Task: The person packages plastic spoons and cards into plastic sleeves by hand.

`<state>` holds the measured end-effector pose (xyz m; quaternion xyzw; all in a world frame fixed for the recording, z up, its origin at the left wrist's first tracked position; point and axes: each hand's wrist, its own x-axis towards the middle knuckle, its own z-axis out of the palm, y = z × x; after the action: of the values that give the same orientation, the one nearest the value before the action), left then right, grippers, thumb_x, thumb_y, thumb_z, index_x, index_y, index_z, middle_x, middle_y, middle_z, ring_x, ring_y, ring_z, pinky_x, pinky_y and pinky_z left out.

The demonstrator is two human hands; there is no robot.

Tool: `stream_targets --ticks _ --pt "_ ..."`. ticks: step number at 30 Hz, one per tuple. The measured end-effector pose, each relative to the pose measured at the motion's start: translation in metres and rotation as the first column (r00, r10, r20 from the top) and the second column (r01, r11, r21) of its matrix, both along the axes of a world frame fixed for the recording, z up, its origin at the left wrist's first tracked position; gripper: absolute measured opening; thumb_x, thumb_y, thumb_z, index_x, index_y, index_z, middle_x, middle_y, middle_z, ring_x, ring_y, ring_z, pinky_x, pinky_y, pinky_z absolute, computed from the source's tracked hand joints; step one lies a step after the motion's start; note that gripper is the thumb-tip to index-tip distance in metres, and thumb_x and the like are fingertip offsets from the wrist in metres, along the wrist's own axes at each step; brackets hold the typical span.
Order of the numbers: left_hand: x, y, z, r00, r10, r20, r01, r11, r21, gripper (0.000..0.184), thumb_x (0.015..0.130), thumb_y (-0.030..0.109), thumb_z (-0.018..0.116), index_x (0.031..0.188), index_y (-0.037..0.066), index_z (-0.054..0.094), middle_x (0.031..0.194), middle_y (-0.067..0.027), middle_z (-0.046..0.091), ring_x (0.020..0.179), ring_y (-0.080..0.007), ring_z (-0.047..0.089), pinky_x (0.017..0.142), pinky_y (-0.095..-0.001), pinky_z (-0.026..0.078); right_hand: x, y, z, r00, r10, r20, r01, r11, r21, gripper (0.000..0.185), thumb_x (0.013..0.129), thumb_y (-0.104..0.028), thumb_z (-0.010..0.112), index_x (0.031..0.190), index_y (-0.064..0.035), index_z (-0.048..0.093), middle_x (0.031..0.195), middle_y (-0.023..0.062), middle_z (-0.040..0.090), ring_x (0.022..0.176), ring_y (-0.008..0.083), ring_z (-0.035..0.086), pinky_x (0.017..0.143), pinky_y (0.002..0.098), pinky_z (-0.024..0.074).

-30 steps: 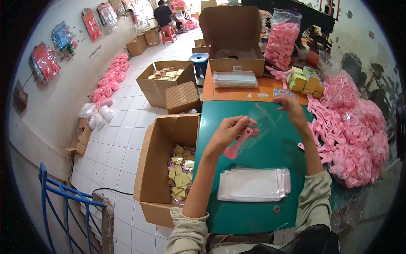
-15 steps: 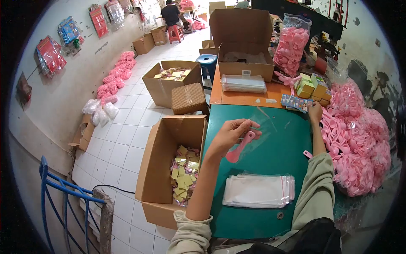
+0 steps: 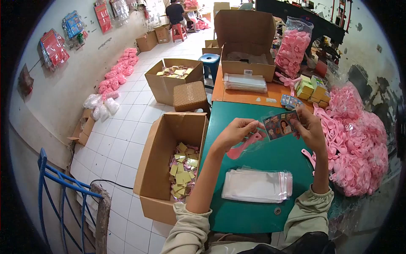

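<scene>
Between the thumb and fingers of my left hand (image 3: pixel 240 130) is a clear plastic bag with a pink spoon-like utensil (image 3: pixel 241 149) inside. My right hand (image 3: pixel 308 129) grips a dark printed card (image 3: pixel 280 125) showing a person's picture, its left end at the mouth of the bag. Whether the card's edge is inside the bag, I cannot tell. Below both hands, a stack of clear plastic bags (image 3: pixel 257 186) lies on the green table top (image 3: pixel 224 218). More printed cards (image 3: pixel 291 101) rest on the orange surface beyond my right hand.
A carton (image 3: pixel 154 169) of packed pieces with yellow cards stands left of the table. Pink utensils (image 3: pixel 359 139) are heaped at the right. Small yellow-green boxes (image 3: pixel 311 88) and an open carton (image 3: pixel 247 70) sit at the back. A person (image 3: pixel 174 13) sits far off.
My right hand has come back from the card pile with a card and brought it to the bag. My left hand still holds the bag with the utensil.
</scene>
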<state>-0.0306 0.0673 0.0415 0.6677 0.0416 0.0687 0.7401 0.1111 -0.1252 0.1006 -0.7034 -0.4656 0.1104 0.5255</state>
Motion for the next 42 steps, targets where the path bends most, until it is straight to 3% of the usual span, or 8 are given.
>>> stream_targets --ticks 17,23,24,27,30,36,39,42 --pt "0.001 -0.007 0.007 0.998 -0.013 -0.065 0.026 0.978 0.208 0.035 0.093 0.030 0.049 0.097 -0.001 0.063 0.081 -0.0047 0.065 0.070 -0.0062 0.052 0.064 -0.0214 0.044 -0.010 0.000 0.007 0.993 0.078 0.094 -0.058 0.980 -0.192 0.012 0.081 -0.002 0.059 0.089 0.0014 0.051 0.072 0.0076 0.060 0.055 0.0113 0.059 0.047 0.0262 0.0472" --pt "0.008 -0.019 -0.002 1.000 -0.018 0.017 0.009 0.900 0.435 0.034 0.089 0.029 0.054 0.104 0.000 0.062 0.079 -0.0107 0.066 0.068 -0.0130 0.058 0.063 -0.0281 0.047 -0.018 0.009 -0.005 0.918 0.323 0.228 -0.184 0.859 -0.478 0.022 0.078 -0.012 0.065 0.084 0.0019 0.050 0.070 0.0141 0.058 0.060 0.0259 0.060 0.051 0.0319 0.0471" --pt "0.007 -0.022 0.001 1.000 0.009 0.015 -0.015 0.878 0.478 0.035 0.088 0.030 0.055 0.104 0.000 0.063 0.078 -0.0131 0.066 0.067 -0.0156 0.061 0.063 -0.0301 0.048 -0.016 0.010 -0.010 0.841 0.365 0.399 -0.125 0.849 -0.514 0.024 0.078 -0.017 0.066 0.085 0.0011 0.051 0.073 0.0159 0.058 0.067 0.0342 0.057 0.059 0.0351 0.0465" --pt "0.010 -0.023 -0.006 0.996 0.062 0.066 -0.088 0.853 0.514 0.039 0.087 0.033 0.057 0.111 0.002 0.060 0.082 -0.0196 0.065 0.074 -0.0209 0.065 0.066 -0.0324 0.049 -0.011 0.009 -0.025 0.820 0.362 0.444 -0.219 0.914 -0.341 0.020 0.079 -0.015 0.064 0.083 0.0002 0.052 0.075 0.0154 0.059 0.068 0.0368 0.053 0.064 0.0359 0.0450" --pt "0.006 -0.023 0.003 0.997 0.043 -0.069 0.013 0.750 0.662 0.046 0.090 0.031 0.054 0.125 0.003 0.048 0.086 -0.0159 0.066 0.075 -0.0157 0.064 0.065 -0.0279 0.050 -0.003 0.009 -0.028 0.798 0.489 0.352 -0.389 0.865 -0.317 0.018 0.079 -0.013 0.063 0.081 0.0014 0.052 0.071 0.0136 0.057 0.060 0.0288 0.054 0.058 0.0331 0.0439" --pt "-0.019 0.014 0.004 0.983 -0.182 -0.004 0.170 0.910 0.377 0.056 0.083 0.025 0.064 0.131 0.008 0.041 0.090 -0.0132 0.065 0.081 -0.0166 0.063 0.068 -0.0286 0.053 0.010 0.007 -0.016 0.988 0.122 -0.097 -0.145 0.947 -0.288 0.016 0.073 -0.011 0.070 0.073 -0.0037 0.056 0.064 -0.0002 0.055 0.057 0.0060 0.051 0.051 0.0207 0.0425" --pt "-0.030 0.023 0.009 0.992 -0.058 0.110 0.041 0.987 0.155 0.059 0.079 0.021 0.067 0.131 0.010 0.041 0.091 -0.0115 0.064 0.084 -0.0161 0.062 0.069 -0.0294 0.053 0.012 0.008 -0.018 0.920 0.204 -0.334 -0.233 0.971 -0.048 0.014 0.075 -0.011 0.069 0.070 -0.0062 0.056 0.064 -0.0012 0.055 0.056 0.0054 0.050 0.051 0.0193 0.0408" --pt "-0.033 0.021 0.019 0.998 -0.037 0.049 0.028 0.986 0.165 0.060 0.080 0.020 0.068 0.132 0.011 0.041 0.093 -0.0115 0.064 0.084 -0.0154 0.062 0.071 -0.0287 0.053 0.002 0.007 -0.008 0.905 0.142 -0.400 -0.196 0.976 -0.097 0.019 0.075 -0.012 0.069 0.067 -0.0060 0.054 0.064 -0.0006 0.056 0.057 0.0048 0.050 0.051 0.0183 0.0398"
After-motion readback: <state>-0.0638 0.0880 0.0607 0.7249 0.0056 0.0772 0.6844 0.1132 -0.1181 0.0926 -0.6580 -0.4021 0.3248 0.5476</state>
